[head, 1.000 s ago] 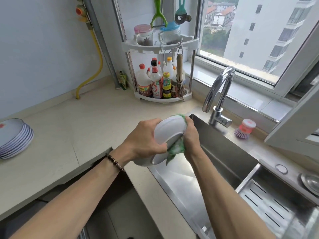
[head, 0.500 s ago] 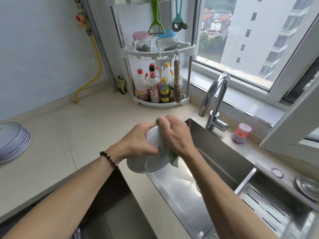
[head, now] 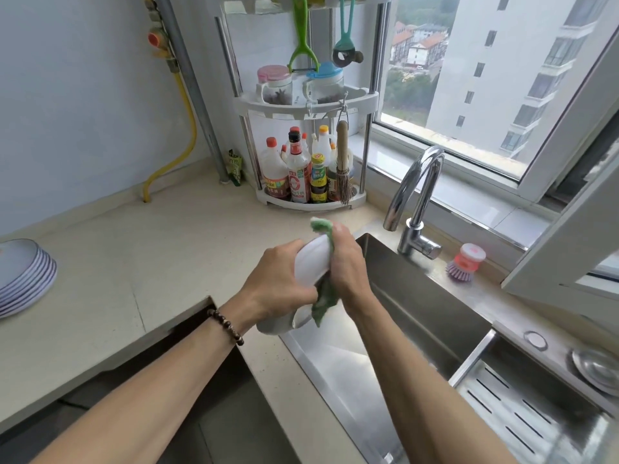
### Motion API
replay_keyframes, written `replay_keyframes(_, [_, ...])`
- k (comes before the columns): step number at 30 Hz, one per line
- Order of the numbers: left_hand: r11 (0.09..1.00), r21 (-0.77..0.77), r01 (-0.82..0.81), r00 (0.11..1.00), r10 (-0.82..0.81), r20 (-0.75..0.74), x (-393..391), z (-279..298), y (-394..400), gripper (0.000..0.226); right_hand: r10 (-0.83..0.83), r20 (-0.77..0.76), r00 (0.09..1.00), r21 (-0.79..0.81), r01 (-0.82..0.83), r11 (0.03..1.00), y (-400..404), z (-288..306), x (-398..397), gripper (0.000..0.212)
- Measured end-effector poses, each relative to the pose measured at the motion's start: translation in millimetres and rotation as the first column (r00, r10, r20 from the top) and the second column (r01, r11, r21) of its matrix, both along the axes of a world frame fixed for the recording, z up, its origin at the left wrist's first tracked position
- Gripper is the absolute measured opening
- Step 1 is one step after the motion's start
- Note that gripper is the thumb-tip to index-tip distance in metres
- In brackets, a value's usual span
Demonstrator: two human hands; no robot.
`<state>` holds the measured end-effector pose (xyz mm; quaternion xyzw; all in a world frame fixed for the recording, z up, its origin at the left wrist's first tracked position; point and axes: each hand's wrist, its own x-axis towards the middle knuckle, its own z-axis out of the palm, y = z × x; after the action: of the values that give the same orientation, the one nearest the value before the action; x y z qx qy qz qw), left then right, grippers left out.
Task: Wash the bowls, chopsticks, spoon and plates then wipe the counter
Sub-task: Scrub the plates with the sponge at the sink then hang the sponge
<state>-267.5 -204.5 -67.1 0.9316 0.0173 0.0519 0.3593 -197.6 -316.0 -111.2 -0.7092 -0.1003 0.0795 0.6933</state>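
I am looking at a white bowl [head: 310, 261] that is being held on its edge above the near left corner of the steel sink [head: 418, 296]. The left hand [head: 278, 283] is gripping the bowl from the left, with the fingers curled around its outer side. The right hand [head: 346, 266] is closing around a green cloth [head: 323, 296] and is pressing it against the right side of the bowl; one end of the cloth is sticking out above the fingers and the other end is hanging below the hand. A beaded bracelet [head: 226, 326] is sitting on the left wrist.

Behind the sink a curved faucet [head: 417, 195] is standing, and just beside it, to the right, a dish brush [head: 465, 262] is lying on the sink edge. On the beige counter [head: 134, 262], at the far left, a stack of plates [head: 23, 276] is resting, well apart from the hands. In the corner a white rack [head: 308, 105] is holding bottles [head: 298, 172] and jars.
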Motion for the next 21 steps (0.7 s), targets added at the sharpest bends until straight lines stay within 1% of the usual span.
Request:
replay_keyframes(1, [1.000, 0.005, 0.013, 1.000, -0.013, 0.007, -1.8, -0.4, -0.1, 0.051, -0.027, -0.090, 0.996, 0.032, 0.030, 0.999, -3.8, -1.3, 6.1, 0.043])
replay_keyframes(2, [1.000, 0.002, 0.005, 1.000, -0.005, 0.013, -1.2, -0.1, 1.2, 0.052, -0.052, -0.087, 0.995, 0.012, 0.054, 0.998, -2.4, -3.1, 6.7, 0.044])
replay_keyframes(3, [1.000, -0.010, -0.017, 1.000, 0.017, 0.012, 0.7, 0.5, 1.1, 0.051, -0.067, -0.013, 0.998, -0.040, 0.066, 0.997, 0.7, -3.6, 2.4, 0.043])
replay_keyframes(4, [0.999, -0.024, -0.041, 0.999, 0.041, 0.004, 3.8, 1.7, 0.8, 0.047, -0.051, 0.093, 0.994, -0.095, 0.060, 0.994, 5.6, -5.2, -3.8, 0.041])
replay_keyframes(5, [0.998, -0.024, -0.051, 0.999, 0.051, -0.003, 5.5, 3.2, 0.4, 0.043, -0.023, 0.181, 0.983, -0.109, 0.043, 0.993, 10.9, -7.3, -10.4, 0.039])
replay_keyframes(6, [0.999, -0.012, -0.043, 0.999, 0.043, -0.004, 5.8, 5.1, -0.2, 0.041, -0.017, 0.215, 0.976, -0.089, 0.037, 0.995, 12.8, -8.3, -14.2, 0.034])
replay_keyframes(7, [1.000, -0.002, -0.022, 1.000, 0.022, 0.007, 4.6, 7.2, -0.6, 0.040, -0.027, 0.194, 0.981, -0.049, 0.037, 0.998, 11.2, -6.4, -15.8, 0.029])
replay_keyframes(8, [1.000, -0.003, 0.009, 1.000, -0.009, 0.021, 2.8, 9.4, -0.2, 0.041, -0.061, 0.098, 0.993, 0.026, 0.058, 0.998, 7.1, -2.6, -12.5, 0.027])
replay_keyframes(9, [0.999, -0.022, 0.046, 0.998, -0.045, 0.039, 0.7, 11.9, 0.9, 0.045, -0.084, -0.068, 0.994, 0.123, 0.092, 0.988, 1.8, -0.1, -4.2, 0.029])
replay_keyframes(10, [0.996, -0.057, 0.075, 0.996, -0.072, 0.055, -1.8, 14.1, 2.1, 0.050, -0.069, -0.245, 0.967, 0.193, 0.118, 0.974, -4.6, 1.0, 3.9, 0.034])
replay_keyframes(11, [0.991, -0.097, 0.096, 0.994, -0.089, 0.070, -3.2, 16.3, 3.5, 0.054, -0.034, -0.383, 0.923, 0.247, 0.138, 0.959, -10.8, 0.6, 9.8, 0.038])
replay_keyframes(12, [0.985, -0.130, 0.110, 0.992, -0.100, 0.082, -3.4, 18.7, 5.3, 0.057, -0.010, -0.469, 0.883, 0.273, 0.156, 0.949, -14.9, -0.2, 14.1, 0.042])
replay_keyframes(13, [0.982, -0.152, 0.115, 0.991, -0.103, 0.086, -3.5, 19.1, 7.6, 0.059, -0.008, -0.506, 0.863, 0.273, 0.169, 0.947, -17.3, -0.5, 16.3, 0.043])
replay_keyframes(14, [0.979, -0.166, 0.116, 0.991, -0.104, 0.079, -3.5, 18.7, 10.4, 0.060, -0.042, -0.518, 0.854, 0.238, 0.191, 0.952, -18.4, -0.2, 18.0, 0.039])
replay_keyframes(15, [0.976, -0.186, 0.116, 0.993, -0.108, 0.056, -3.3, 18.2, 13.6, 0.059, -0.092, -0.513, 0.853, 0.177, 0.210, 0.962, -18.4, 0.4, 20.4, 0.035])
replay_keyframes(16, [0.970, -0.213, 0.113, 0.994, -0.113, 0.011, -3.2, 18.3, 17.2, 0.059, -0.150, -0.471, 0.869, 0.090, 0.217, 0.972, -18.7, 2.6, 21.3, 0.034])
replay_keyframes(18, [0.969, -0.224, 0.099, 0.987, -0.124, -0.101, 0.1, 20.6, 23.8, 0.059, -0.200, -0.299, 0.933, -0.068, 0.189, 0.980, -21.1, 3.9, 23.4, 0.036])
replay_keyframes(20, [0.984, -0.129, 0.120, 0.970, -0.144, -0.196, 7.2, 24.7, 26.1, 0.052, -0.144, -0.100, 0.985, -0.210, 0.120, 0.970, -17.3, 6.4, 24.6, 0.038])
replay_keyframes(21, [0.988, -0.078, 0.135, 0.961, -0.150, -0.231, 10.2, 25.4, 24.5, 0.048, -0.098, -0.041, 0.994, -0.271, 0.083, 0.959, -15.0, 8.0, 24.9, 0.038])
